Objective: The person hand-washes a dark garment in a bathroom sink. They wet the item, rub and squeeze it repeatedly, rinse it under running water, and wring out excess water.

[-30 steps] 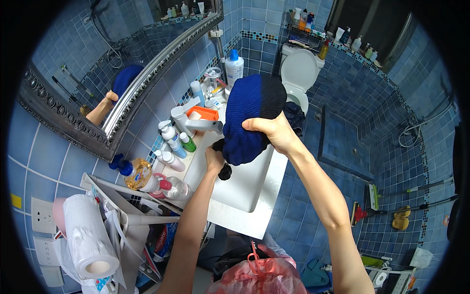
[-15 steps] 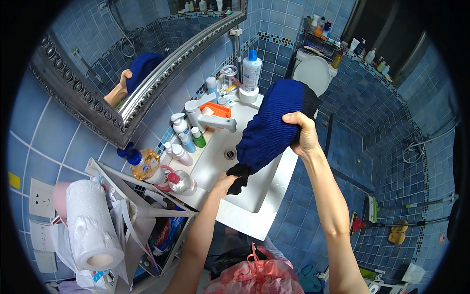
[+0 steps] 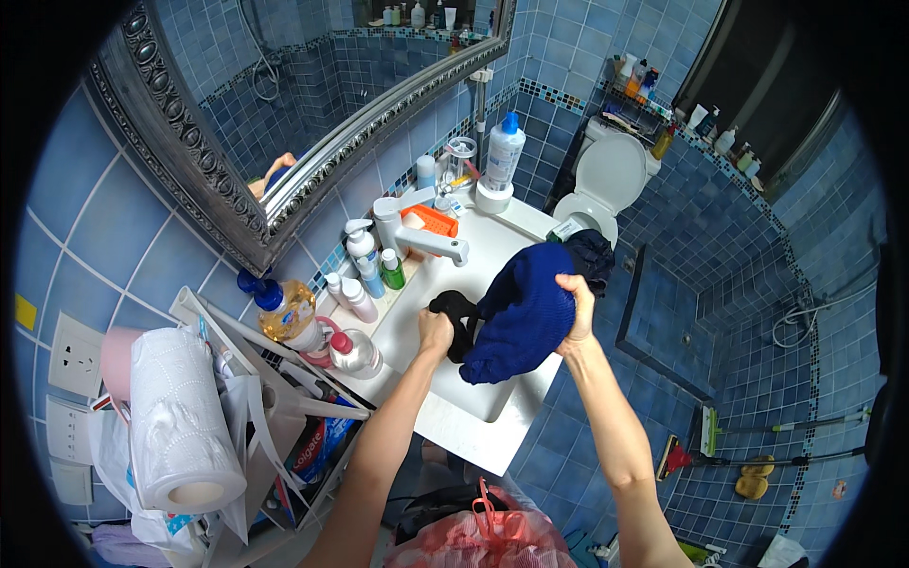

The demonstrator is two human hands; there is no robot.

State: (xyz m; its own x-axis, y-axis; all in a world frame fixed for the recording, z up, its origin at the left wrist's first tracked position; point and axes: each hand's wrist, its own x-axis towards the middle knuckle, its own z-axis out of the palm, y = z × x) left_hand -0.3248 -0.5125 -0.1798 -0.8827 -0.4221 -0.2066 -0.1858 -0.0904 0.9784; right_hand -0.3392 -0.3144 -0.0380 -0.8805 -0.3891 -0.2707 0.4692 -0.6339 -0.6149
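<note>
My right hand (image 3: 579,315) grips the right side of a blue ribbed knit cloth (image 3: 523,317), bunched up above the sink; its exact kind I cannot make out. A black cloth (image 3: 457,322) is clenched in my left hand (image 3: 436,333), at the left edge of the blue knit. Whether the two cloths are joined is hidden. Beneath both hands lies the white sink (image 3: 478,393), with the grey-white faucet (image 3: 426,239) just beyond my left hand. Behind the blue knit, a dark bundle of fabric (image 3: 592,257) rests by the counter's right edge.
Along the wall side stand pump bottles (image 3: 360,244), a green bottle (image 3: 392,269), an orange soap dish (image 3: 434,221) and a clear bottle with a red cap (image 3: 355,354). A tall white bottle (image 3: 503,156) occupies the far corner. Left, a paper roll (image 3: 180,417) tops a cluttered shelf.
The blue knit has come lower and nearer, and it is more bunched. My left hand has risen slightly with the black cloth. The dark bundle behind is now visible.
</note>
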